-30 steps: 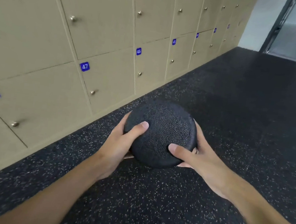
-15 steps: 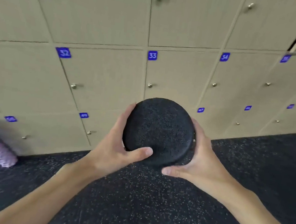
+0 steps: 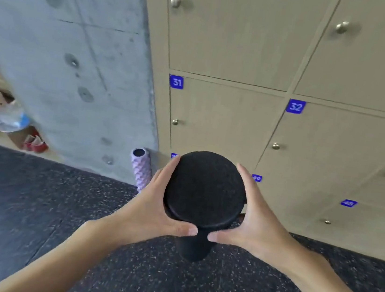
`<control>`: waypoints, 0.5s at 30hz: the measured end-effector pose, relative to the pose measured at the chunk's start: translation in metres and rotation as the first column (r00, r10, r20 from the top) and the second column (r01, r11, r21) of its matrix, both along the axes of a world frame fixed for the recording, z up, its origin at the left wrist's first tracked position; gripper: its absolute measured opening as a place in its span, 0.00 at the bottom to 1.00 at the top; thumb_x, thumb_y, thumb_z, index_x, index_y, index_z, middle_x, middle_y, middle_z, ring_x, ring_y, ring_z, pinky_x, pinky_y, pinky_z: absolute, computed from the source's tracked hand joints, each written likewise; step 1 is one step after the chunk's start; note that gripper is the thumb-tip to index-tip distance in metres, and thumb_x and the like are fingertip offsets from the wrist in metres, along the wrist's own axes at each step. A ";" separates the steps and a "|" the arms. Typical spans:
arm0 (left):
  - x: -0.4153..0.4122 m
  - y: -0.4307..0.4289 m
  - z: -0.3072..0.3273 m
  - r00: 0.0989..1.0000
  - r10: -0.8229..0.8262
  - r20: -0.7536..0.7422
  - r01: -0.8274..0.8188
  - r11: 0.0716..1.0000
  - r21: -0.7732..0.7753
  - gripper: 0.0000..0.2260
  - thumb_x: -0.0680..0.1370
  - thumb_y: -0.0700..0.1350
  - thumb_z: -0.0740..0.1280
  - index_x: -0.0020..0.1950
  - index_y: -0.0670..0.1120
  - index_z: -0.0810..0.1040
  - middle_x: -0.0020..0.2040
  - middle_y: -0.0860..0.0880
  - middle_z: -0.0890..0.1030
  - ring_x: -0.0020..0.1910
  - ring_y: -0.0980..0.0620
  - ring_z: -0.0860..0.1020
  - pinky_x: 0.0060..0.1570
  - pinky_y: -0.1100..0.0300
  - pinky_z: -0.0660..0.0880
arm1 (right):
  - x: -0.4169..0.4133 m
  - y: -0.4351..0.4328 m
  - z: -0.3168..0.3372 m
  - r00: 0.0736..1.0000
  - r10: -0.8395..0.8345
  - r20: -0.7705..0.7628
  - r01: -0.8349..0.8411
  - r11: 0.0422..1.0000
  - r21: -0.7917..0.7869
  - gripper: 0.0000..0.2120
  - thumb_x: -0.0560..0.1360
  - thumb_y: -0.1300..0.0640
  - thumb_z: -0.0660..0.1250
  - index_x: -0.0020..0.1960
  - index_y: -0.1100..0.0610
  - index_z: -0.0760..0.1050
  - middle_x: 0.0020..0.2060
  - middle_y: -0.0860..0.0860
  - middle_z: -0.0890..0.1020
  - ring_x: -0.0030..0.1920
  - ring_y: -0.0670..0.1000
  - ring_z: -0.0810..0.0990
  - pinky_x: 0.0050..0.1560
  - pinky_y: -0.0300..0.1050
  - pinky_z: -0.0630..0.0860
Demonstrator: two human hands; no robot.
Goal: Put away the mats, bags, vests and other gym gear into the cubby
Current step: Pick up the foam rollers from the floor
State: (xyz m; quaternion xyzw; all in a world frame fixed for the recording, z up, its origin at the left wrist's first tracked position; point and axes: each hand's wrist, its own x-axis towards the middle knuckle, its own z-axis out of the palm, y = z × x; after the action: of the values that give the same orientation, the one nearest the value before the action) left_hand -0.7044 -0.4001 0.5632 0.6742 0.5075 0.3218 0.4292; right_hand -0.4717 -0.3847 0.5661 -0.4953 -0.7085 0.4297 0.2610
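A black foam roller stands upright in front of me, its round end facing the camera. My left hand grips its left side and my right hand grips its right side, thumbs nearly meeting at the front below the rim. The roller's lower body shows between the thumbs. A purple ridged foam roller leans against the base of the lockers, just left of my left hand.
Beige numbered lockers with round knobs, all doors closed, fill the right. A grey concrete column stands to the left. Past it are a clear plastic bottle, red items and cardboard. Black speckled rubber floor lies below.
The view has swung left along the lockers, from 33 and 34 to 31 and 32, bringing the column into sight. Both hands still hold the black roller; my thumbs have slid below its rim.
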 end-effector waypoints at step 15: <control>-0.368 0.191 -0.091 0.936 0.278 -0.217 -0.317 0.933 -0.171 0.60 0.59 0.50 0.83 0.78 0.63 0.45 0.73 0.60 0.61 0.69 0.56 0.67 0.61 0.58 0.75 | -0.381 0.234 -0.104 0.967 0.207 0.149 -0.212 0.977 0.015 0.61 0.57 0.46 0.83 0.77 0.45 0.46 0.69 0.41 0.58 0.73 0.48 0.57 0.74 0.54 0.60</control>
State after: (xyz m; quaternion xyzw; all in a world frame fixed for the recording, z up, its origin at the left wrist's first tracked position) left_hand -1.0726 -0.2090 0.4723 0.5694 0.6727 0.2643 0.3917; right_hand -0.8525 -0.1504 0.4619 -0.4437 -0.7808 0.4062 0.1690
